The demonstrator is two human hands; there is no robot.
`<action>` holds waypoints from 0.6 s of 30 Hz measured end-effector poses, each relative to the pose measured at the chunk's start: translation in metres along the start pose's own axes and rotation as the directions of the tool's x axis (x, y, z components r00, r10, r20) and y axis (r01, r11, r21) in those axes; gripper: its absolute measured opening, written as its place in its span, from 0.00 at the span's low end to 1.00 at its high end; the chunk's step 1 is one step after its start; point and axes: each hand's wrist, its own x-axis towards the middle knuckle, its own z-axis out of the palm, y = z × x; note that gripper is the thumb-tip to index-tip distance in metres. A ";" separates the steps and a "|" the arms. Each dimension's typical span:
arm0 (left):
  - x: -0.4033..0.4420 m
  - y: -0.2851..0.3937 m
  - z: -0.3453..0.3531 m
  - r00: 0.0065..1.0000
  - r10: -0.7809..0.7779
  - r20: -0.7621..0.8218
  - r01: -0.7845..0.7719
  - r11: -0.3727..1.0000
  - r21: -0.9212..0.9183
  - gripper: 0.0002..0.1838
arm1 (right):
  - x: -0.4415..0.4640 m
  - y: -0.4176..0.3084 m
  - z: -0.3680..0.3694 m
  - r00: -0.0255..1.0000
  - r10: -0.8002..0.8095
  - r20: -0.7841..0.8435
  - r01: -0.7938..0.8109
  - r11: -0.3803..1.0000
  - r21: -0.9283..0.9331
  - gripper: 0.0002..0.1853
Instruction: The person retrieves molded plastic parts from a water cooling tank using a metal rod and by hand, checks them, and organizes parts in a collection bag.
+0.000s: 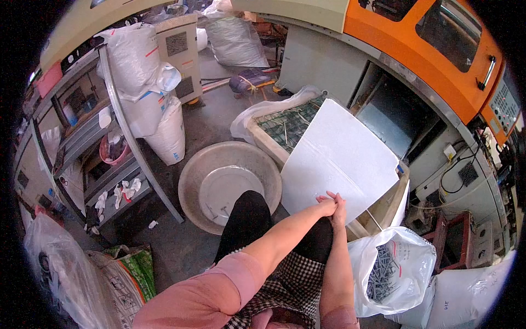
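Observation:
My left hand [326, 206] and my right hand [339, 212] touch each other above my right knee, at the lower edge of a white board [339, 159]. Reddish fingertips, seemingly my right hand's, stretch up and to the left, somewhat apart. My left hand's fingers are mostly hidden against the right one. No object shows between the hands. The board lies tilted across a large pale tub [268, 137] with green netting. A wide grey basin [192, 183] stands left of my knees, with small pieces inside.
An open white sack [419, 257] of grey, thin parts stands at the lower right, near a filled sack [460, 299]. A metal rack [123, 115] and stacked white sacks [131, 60] are at left. An orange machine [408, 41] occupies the upper right.

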 end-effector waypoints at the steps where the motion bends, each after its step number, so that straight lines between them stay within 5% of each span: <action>1: -0.017 0.014 -0.019 1.000 0.000 0.000 0.000 1.000 0.000 0.27 | -0.001 -0.001 0.001 1.000 -0.001 -0.003 0.001 1.000 -0.008 0.32; 4: -0.031 0.024 -0.041 0.994 0.027 0.104 -0.030 0.999 0.025 0.26 | -0.001 -0.001 0.003 1.000 -0.003 -0.023 0.003 1.000 0.030 0.29; 9: 0.044 -0.036 0.041 0.993 0.101 0.059 -0.096 0.992 -0.085 0.25 | -0.002 -0.003 0.005 1.000 -0.005 -0.019 0.006 1.000 0.028 0.29; 13: -0.022 0.014 -0.029 0.990 0.122 0.070 -0.100 0.959 -0.264 0.25 | 0.001 0.001 -0.003 1.000 -0.005 0.001 0.005 1.000 -0.004 0.31; 18: -0.036 0.026 -0.045 0.995 0.043 0.093 -0.021 0.973 -0.229 0.27 | 0.002 0.002 -0.002 1.000 0.003 -0.004 -0.003 1.000 0.002 0.31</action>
